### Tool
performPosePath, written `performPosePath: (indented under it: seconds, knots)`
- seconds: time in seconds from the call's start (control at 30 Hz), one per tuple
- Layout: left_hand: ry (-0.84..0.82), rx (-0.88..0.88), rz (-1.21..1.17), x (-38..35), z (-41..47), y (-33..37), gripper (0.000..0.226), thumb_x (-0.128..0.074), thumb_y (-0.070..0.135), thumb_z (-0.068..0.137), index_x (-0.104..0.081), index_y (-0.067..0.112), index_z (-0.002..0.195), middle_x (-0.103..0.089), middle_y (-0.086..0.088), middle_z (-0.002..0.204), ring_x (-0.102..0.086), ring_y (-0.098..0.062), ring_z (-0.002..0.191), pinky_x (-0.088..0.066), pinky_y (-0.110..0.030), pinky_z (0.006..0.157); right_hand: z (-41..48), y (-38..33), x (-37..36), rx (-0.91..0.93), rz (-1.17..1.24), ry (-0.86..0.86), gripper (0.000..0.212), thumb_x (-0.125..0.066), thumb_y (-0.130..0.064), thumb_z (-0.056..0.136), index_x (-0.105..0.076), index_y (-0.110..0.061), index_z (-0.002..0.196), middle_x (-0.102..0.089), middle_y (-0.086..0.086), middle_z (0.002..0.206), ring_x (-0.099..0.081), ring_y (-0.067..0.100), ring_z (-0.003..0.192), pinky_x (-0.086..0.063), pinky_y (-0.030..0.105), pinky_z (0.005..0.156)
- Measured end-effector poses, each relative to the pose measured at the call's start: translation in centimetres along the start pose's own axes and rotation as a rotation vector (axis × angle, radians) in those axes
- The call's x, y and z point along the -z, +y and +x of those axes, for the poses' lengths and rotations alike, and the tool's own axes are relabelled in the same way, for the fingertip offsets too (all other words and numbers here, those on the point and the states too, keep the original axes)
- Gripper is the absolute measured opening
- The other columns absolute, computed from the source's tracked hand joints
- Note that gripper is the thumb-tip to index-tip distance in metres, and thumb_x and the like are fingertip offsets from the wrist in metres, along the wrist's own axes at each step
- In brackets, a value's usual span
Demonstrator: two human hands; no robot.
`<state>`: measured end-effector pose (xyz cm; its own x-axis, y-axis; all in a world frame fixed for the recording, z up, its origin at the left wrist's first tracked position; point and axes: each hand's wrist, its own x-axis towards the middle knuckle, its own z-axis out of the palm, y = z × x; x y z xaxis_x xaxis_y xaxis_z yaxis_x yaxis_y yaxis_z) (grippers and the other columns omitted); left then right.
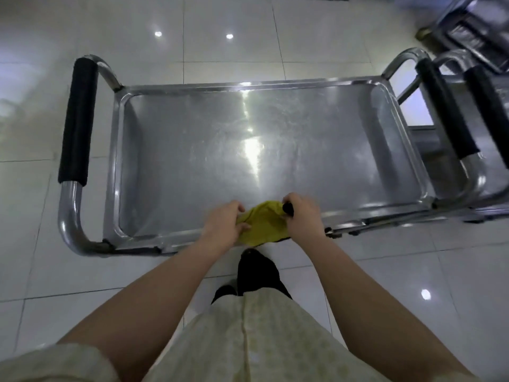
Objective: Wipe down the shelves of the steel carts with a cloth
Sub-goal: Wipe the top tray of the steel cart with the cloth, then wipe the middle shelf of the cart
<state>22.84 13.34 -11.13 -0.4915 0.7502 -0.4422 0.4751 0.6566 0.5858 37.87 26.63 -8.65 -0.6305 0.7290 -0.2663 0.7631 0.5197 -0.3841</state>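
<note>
Glossy floor tiles (pixel 220 59) are surrounding a steel cart (pixel 248 83); the left hand (pixel 223 220) and right hand (pixel 303 215) are gripping a yellow cloth (pixel 264 223) (bunched between them) over the near rim of its shelf (pixel 275 150).

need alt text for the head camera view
A person's left hand and right hand grip a bunched yellow cloth at the near rim of a steel cart's top shelf. A second cart stands to its right.

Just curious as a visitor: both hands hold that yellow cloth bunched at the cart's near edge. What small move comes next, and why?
Probably flatten the yellow cloth onto the top shelf. The left hand and right hand both grip it bunched over the near rim, so it cannot yet wipe the streaked steel.
</note>
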Motion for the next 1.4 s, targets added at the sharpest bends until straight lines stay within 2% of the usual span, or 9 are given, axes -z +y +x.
performPosePath:
  seconds: [0.1, 0.2, 0.4, 0.63, 0.8, 0.93, 1.13, 1.27, 1.4]
  knots:
    - [0.028, -0.056, 0.114, 0.0, -2.0, -0.7, 0.027, -0.073, 0.032, 0.084, -0.063, 0.020, 0.106, -0.061, -0.004, 0.104, -0.058, -0.025, 0.098, -0.047, -0.039, 0.087, -3.5, 0.3, -0.1, 0.009, 0.005, 0.026, 0.041, -0.056, 0.006, 0.082, -0.055, -0.020, 0.114, -0.055, -0.001, 0.106, -0.047, 0.023, 0.103, -0.030, 0.030, 0.079]
    - [0.163, -0.163, 0.253, -0.2, -5.1, -1.0, 0.018, -0.067, 0.038, 0.087, -0.065, 0.026, 0.101, -0.055, 0.004, 0.101, -0.051, -0.020, 0.100, -0.035, -0.030, 0.084, -6.8, 1.4, -0.5, 0.119, 0.034, 0.058, 0.045, -0.055, 0.009, 0.078, -0.059, -0.017, 0.114, -0.058, 0.000, 0.110, -0.049, 0.026, 0.102, -0.037, 0.035, 0.084]
    - [0.308, -0.267, 0.224, -3.4, -10.5, -0.2, 0.024, -0.064, 0.011, 0.083, -0.064, 0.025, 0.102, -0.065, 0.005, 0.104, -0.058, -0.025, 0.101, -0.033, -0.040, 0.087, -11.0, 4.3, -0.7, 0.170, 0.151, 0.107, 0.040, -0.055, 0.015, 0.071, -0.064, -0.006, 0.104, -0.059, 0.011, 0.103, -0.051, 0.030, 0.096, -0.044, 0.041, 0.081]
    - [0.314, -0.222, 0.077, -12.5, -14.7, 2.4, 0.035, -0.063, -0.003, 0.078, -0.067, 0.019, 0.104, -0.067, -0.001, 0.105, -0.059, -0.030, 0.103, -0.042, -0.051, 0.092, -16.6, 12.1, -0.5, 0.081, 0.263, -0.016, 0.035, -0.050, 0.009, 0.082, -0.062, -0.010, 0.109, -0.049, -0.003, 0.108, -0.046, 0.015, 0.087, -0.038, 0.028, 0.073]
    - [0.303, -0.180, -0.044, -16.1, -14.5, 4.6, 0.026, -0.063, 0.002, 0.082, -0.068, 0.019, 0.101, -0.067, 0.000, 0.100, -0.061, -0.023, 0.094, -0.049, -0.047, 0.087, -18.1, 15.9, -0.3, -0.050, 0.393, 0.081, 0.038, -0.053, 0.013, 0.076, -0.068, -0.008, 0.104, -0.060, 0.004, 0.103, -0.052, 0.017, 0.092, -0.034, 0.010, 0.072]
    - [0.231, -0.141, -0.123, -17.3, -12.1, 6.7, 0.025, -0.063, 0.001, 0.084, -0.068, 0.017, 0.103, -0.062, 0.001, 0.104, -0.054, -0.010, 0.090, -0.040, -0.014, 0.080, -17.4, 17.6, 0.5, -0.313, 0.602, 0.173, 0.038, -0.052, 0.011, 0.080, -0.062, -0.022, 0.095, -0.059, -0.007, 0.090, -0.053, 0.007, 0.081, -0.038, 0.012, 0.062]
    - [0.115, -0.057, -0.230, -23.3, -4.1, 8.6, 0.017, -0.072, 0.012, 0.082, -0.071, 0.020, 0.097, -0.065, 0.009, 0.092, -0.062, -0.012, 0.090, -0.043, -0.018, 0.080, -12.3, 23.8, -2.7, -0.409, 0.680, 0.314, 0.035, -0.049, 0.007, 0.084, -0.058, -0.025, 0.091, -0.056, -0.010, 0.087, -0.050, 0.003, 0.079, -0.036, 0.012, 0.060]
    - [0.059, -0.122, -0.156, -30.6, 4.5, 8.4, 0.024, -0.069, 0.039, 0.072, -0.070, 0.027, 0.093, -0.068, 0.011, 0.085, -0.065, -0.012, 0.085, -0.047, -0.025, 0.077, -4.4, 31.3, -6.9, -0.257, 0.574, 0.415, 0.028, -0.053, 0.006, 0.089, -0.065, -0.010, 0.108, -0.052, -0.001, 0.106, -0.052, 0.016, 0.100, -0.034, 0.013, 0.086]
    - [0.171, -0.294, -0.044, -35.5, 13.9, 7.3, 0.027, -0.060, 0.049, 0.069, -0.066, 0.029, 0.085, -0.061, 0.013, 0.075, -0.064, -0.015, 0.081, -0.044, -0.029, 0.074, 5.3, 36.6, -10.3, -0.099, 0.382, 0.466, 0.031, -0.053, 0.006, 0.088, -0.067, -0.004, 0.115, -0.061, 0.014, 0.110, -0.056, 0.023, 0.099, -0.038, 0.021, 0.084]
